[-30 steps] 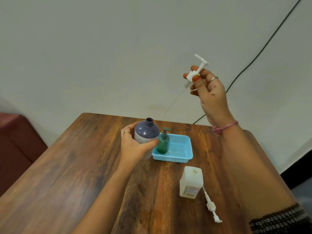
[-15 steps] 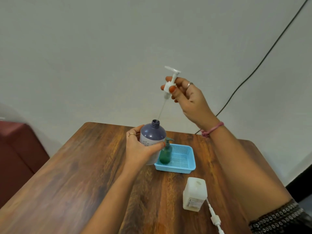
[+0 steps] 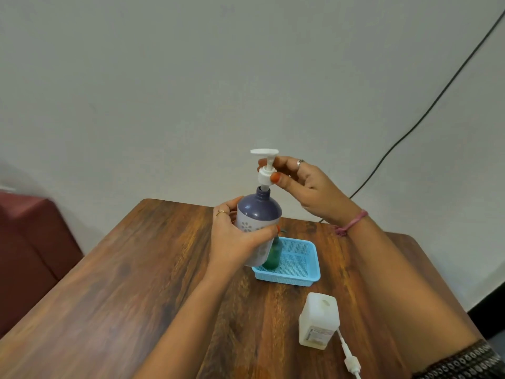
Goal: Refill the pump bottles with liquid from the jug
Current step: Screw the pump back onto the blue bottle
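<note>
Fingers of the left hand (image 3: 235, 242) curl around the purple pump bottle (image 3: 258, 228), thumb across its flowered label, holding it upright just left of the blue basket (image 3: 300, 272). Above the bottle's open neck, the right hand (image 3: 308, 187) pinches the collar of the white pump head (image 3: 265, 170) between thumb and fingertips, its stem entering the neck. A green bottle (image 3: 273, 255) stands in the basket behind the purple one. Nearer than the basket sits a white jug (image 3: 318, 321) with a loose pump (image 3: 351, 359) beside it on the wooden table (image 3: 136, 283).
</note>
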